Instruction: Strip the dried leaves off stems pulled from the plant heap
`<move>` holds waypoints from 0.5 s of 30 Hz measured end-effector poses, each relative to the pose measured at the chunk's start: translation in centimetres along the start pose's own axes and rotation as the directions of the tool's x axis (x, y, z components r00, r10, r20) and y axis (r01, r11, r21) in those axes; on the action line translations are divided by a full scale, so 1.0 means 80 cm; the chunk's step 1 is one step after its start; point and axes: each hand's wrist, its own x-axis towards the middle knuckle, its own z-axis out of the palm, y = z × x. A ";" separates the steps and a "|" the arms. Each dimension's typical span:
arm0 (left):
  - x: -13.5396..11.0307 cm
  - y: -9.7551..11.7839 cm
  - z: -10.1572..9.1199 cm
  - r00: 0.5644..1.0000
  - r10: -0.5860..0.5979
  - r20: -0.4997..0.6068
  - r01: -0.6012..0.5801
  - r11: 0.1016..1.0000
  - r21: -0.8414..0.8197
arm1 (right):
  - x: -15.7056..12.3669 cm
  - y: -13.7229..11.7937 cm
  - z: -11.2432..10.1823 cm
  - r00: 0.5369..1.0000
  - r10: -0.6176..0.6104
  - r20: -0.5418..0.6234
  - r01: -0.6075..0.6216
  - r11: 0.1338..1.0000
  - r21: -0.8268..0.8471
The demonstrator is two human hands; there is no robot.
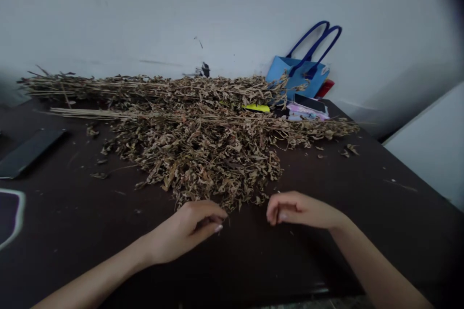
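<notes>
My left grip [190, 224]: nearly closed, contents uncertain. My right grip [299, 210]: half-curled, nothing visible inside. Dried leaf heap [217, 159]: before me on tabletop [348, 193]. Stalks [145, 87]: behind, leaves still on.

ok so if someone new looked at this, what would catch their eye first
Probably the big heap of dried, brownish leaves in the middle of the dark table, with long stalks lying across behind it. Next might come the bright blue bag with its dark blue handles, at the back right against the pale wall. In front, the left hand and right hand are at the heap's near edge.
</notes>
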 end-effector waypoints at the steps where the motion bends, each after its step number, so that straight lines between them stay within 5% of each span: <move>1: -0.007 -0.002 -0.001 0.999 -0.015 0.030 0.015 1.000 -0.005 | 0.006 0.001 0.003 0.999 -0.031 0.034 0.031 0.999 -0.006; 3: -0.017 -0.005 -0.001 0.998 -0.020 0.061 0.020 1.000 -0.006 | 0.021 0.005 0.008 0.989 -0.075 -0.127 0.068 0.996 -0.061; 5: -0.024 -0.010 0.000 0.998 -0.016 0.055 0.016 1.000 0.000 | 0.037 0.002 0.011 0.922 -0.095 -0.375 0.045 0.989 -0.141; 7: -0.027 -0.013 -0.001 0.999 -0.028 0.040 0.029 1.000 -0.003 | 0.049 -0.016 0.018 0.861 -0.146 -0.487 0.023 0.968 -0.249; 12: -0.031 -0.018 -0.008 1.000 -0.015 0.006 0.015 1.000 0.003 | 0.054 -0.115 0.061 0.848 -0.363 -0.386 0.194 0.891 -0.411; 15: -0.033 -0.018 -0.014 0.999 0.022 0.025 -0.021 1.000 -0.020 | 0.048 -0.166 0.088 0.778 -0.495 -0.386 0.335 0.848 -0.411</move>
